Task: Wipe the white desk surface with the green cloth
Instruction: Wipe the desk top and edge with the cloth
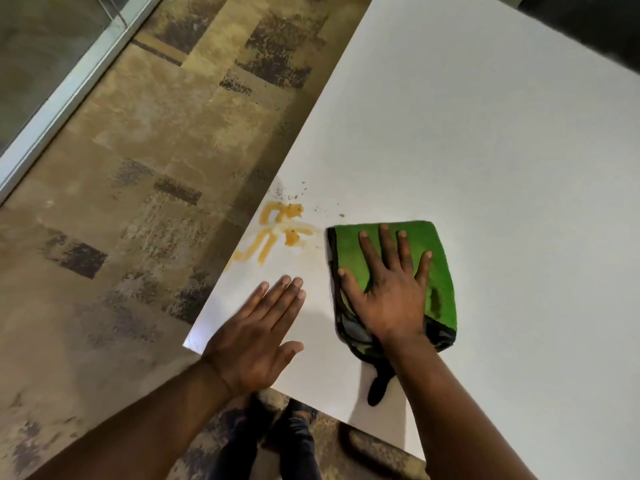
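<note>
A folded green cloth (440,268) with a black edge lies on the white desk (485,150) near its front left corner. My right hand (388,289) rests flat on the cloth with fingers spread, pressing it onto the desk. My left hand (258,334) lies flat and open on the bare desk to the left of the cloth, holding nothing. An orange-yellow smear (273,233) with small crumbs sits at the desk's left edge, just left of the cloth and beyond my left hand.
The desk's left edge runs diagonally; beyond it is brown patterned carpet (138,168). A glass partition with a metal frame (65,95) stands at the far left. My legs (270,441) show below the front edge. A dark object (595,26) sits at the far right corner.
</note>
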The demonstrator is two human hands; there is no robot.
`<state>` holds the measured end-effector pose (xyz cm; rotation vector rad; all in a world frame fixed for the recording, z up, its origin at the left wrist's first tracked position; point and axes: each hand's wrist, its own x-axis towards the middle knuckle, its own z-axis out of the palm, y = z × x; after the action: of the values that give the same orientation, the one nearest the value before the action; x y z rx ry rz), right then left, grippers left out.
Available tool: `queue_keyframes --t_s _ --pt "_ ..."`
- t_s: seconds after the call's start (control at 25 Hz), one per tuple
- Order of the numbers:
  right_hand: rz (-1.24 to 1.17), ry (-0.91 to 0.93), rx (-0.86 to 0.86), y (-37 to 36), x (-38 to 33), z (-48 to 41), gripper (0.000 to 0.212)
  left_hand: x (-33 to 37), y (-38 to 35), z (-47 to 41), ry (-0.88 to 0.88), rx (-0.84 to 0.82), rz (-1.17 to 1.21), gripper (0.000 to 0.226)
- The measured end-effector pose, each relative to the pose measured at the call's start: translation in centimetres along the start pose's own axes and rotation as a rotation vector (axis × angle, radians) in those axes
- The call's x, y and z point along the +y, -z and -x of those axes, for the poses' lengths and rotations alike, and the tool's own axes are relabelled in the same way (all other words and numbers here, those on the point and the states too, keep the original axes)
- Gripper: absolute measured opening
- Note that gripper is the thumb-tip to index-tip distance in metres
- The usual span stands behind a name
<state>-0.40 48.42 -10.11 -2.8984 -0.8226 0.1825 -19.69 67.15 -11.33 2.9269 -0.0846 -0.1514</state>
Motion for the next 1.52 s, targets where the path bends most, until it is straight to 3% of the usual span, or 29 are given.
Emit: queue_keyframes --t_s 0.08,0.32,0.52,0.72,0.8,0.92,1.0,1.16,1.32,1.4,1.52 --pt "-0.027 -0.065 -0.002 0.0 -1.8 -3.1 0.073 0.0 0.0 0.0 0.008 -0.007 -0.021 0.077" --pt "0.054 0.291 -0.057 0.1 1.6 0.5 0.074 0.4 0.4 0.1 0.041 0.006 -0.021 0.077" --pt "0.0 0.129 -0.018 0.2 -2.2 -4.8 0.074 0.2 0.0 0.0 0.031 0.042 0.002 0.076" --pt "0.072 0.467 -0.073 0.0 0.8 -0.5 0.075 0.4 0.3 0.1 0.045 0.012 0.008 0.075" --pt "0.077 0.428 -0.05 0.3 1.6 -1.9 0.074 0.3 -0.1 0.2 0.043 0.022 0.025 0.074" --pt "0.017 0.269 -0.057 0.6 -2.9 -6.3 0.073 0.3 0.1 0.1 0.047 0.03 0.025 0.073" --pt "0.019 0.346 -0.062 0.2 -4.8 -6.6 0.072 0.5 0.3 0.2 0.053 0.029 0.042 0.073" --pt "0.07 0.519 -0.06 0.2 -1.1 -3.3 0.071 0.2 -0.3 0.4 0.052 0.032 0.057 0.074" --pt "0.007 0.213 -0.079 0.7 -4.8 -7.4 0.074 0.4 0.0 0.2 0.054 0.049 0.05 0.075" --pt "-0.011 0.201 -0.098 0.5 -7.0 -7.2 0.076 1.5 0.5 1.0 0.144 0.042 0.027 0.076" --pt "0.046 0.384 -0.114 0.1 -6.1 -2.9 0.076 4.1 0.4 1.9 0.449 0.064 0.086 0.077"
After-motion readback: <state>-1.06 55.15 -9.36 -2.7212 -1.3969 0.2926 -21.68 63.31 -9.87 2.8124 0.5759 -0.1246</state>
